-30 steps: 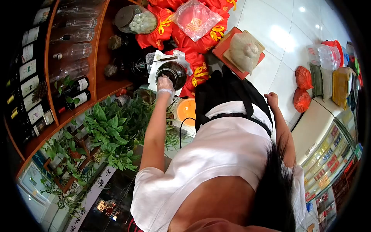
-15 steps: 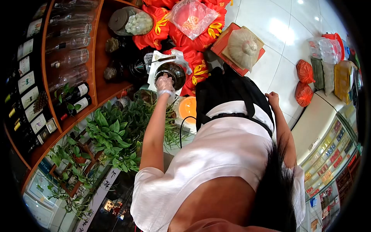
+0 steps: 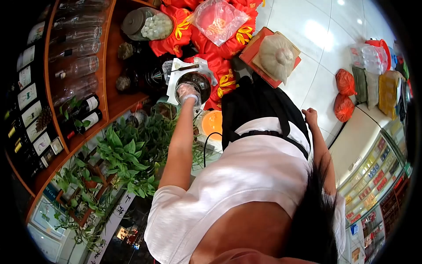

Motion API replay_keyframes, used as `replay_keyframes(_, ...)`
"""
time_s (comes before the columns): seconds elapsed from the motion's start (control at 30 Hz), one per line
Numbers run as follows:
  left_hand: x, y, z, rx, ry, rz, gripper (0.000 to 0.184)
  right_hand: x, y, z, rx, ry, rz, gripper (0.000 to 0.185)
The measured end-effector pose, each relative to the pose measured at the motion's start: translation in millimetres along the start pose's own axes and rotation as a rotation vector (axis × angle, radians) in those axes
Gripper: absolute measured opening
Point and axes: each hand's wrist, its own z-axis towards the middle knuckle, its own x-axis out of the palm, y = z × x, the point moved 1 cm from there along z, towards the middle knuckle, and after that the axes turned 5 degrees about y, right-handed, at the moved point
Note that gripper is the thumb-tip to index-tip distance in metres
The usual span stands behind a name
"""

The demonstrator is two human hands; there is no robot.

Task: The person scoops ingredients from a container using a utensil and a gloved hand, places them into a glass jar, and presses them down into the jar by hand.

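The left hand (image 3: 186, 91), in a clear plastic glove, is reached down to the mouth of the dark jar (image 3: 202, 82), which sits on a white sheet (image 3: 172, 88) beside a red bag (image 3: 220, 70). The fingertips are lost at the rim, so whether the left grip is closed on anything honestly can't be made out. The right hand (image 3: 310, 115) hangs out by the hip, looking loosely curled, well apart from the jar; nothing is seen in it, but it's too small to say for sure.

For this bit, the wrist is best kept over the middle of the mouth so the rim isn't leaned on. The jar isn't being steadied from the other side, so tipping seems the main risk; the right hand could be brought over for that. The loose glove cuff should be watched for snagging, and the tool (image 3: 189, 67) lying just beyond the rim shouldn't be knocked.
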Motion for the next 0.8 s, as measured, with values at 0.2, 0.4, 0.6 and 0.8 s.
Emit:
replay_keyframes(0.2,7,-8,8,-0.115,-0.058,-0.078,0.026,-4,3,-14,0.025,-0.010,0.008,0.024)
replay_keyframes(0.4,-3,11,-12,0.057,-0.216,-0.173,0.024,-6,-8,-9,0.017,-0.024,0.048,0.023)
replay_keyframes(0.6,11,22,-49,0.280,-0.272,-0.679,0.024,0,-9,-2,-0.008,-0.010,-0.011,0.022)
replay_keyframes(0.8,-46,12,-82,0.069,0.072,-0.517,0.028,3,6,-5,-0.070,-0.007,-0.112,0.025)
